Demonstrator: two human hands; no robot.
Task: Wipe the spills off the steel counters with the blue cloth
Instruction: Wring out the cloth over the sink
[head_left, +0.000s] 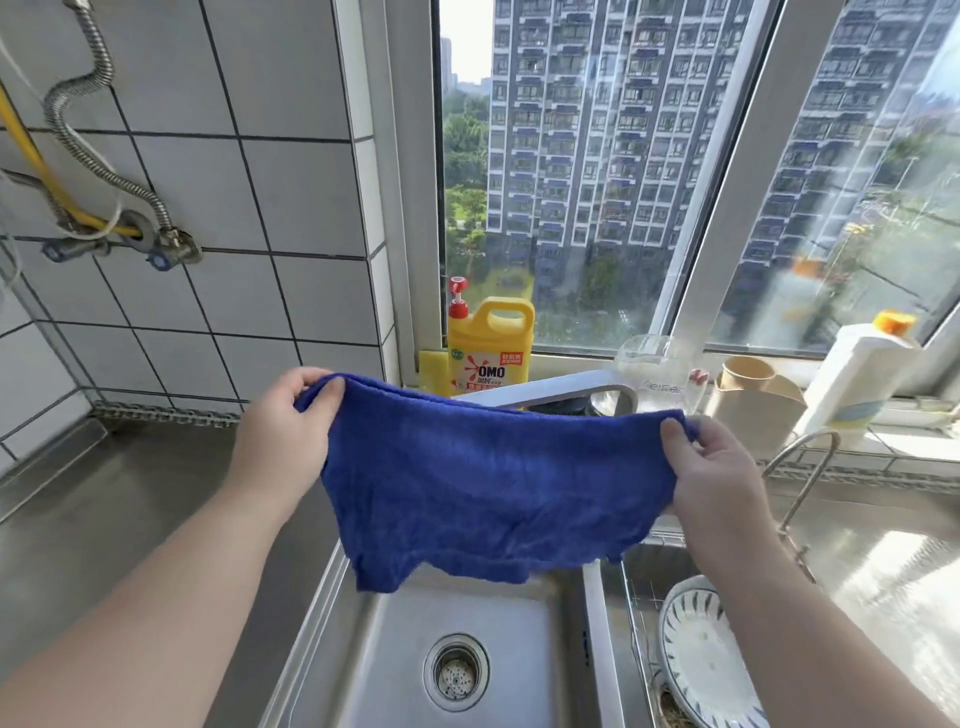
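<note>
Left hand, right hand pinch blue cloth corners, apparently above sink.

The cloth hangs spread between the two hands, above the sink basin, with the left hand pinching its corner at 9 o'clock and the right hand pinching its corner at 3 o'clock. The drain lies in the basin at 6 o'clock from the cloth. A plate leans in the rack at 4 o'clock, right of the basin. Behind the cloth at 12 o'clock the detergent jug stands on the window sill, a sponge just beside it on the left. The faucet rises at 3 o'clock, and a bottle stands behind it at 2 o'clock. The counter runs at 9 o'clock
</note>
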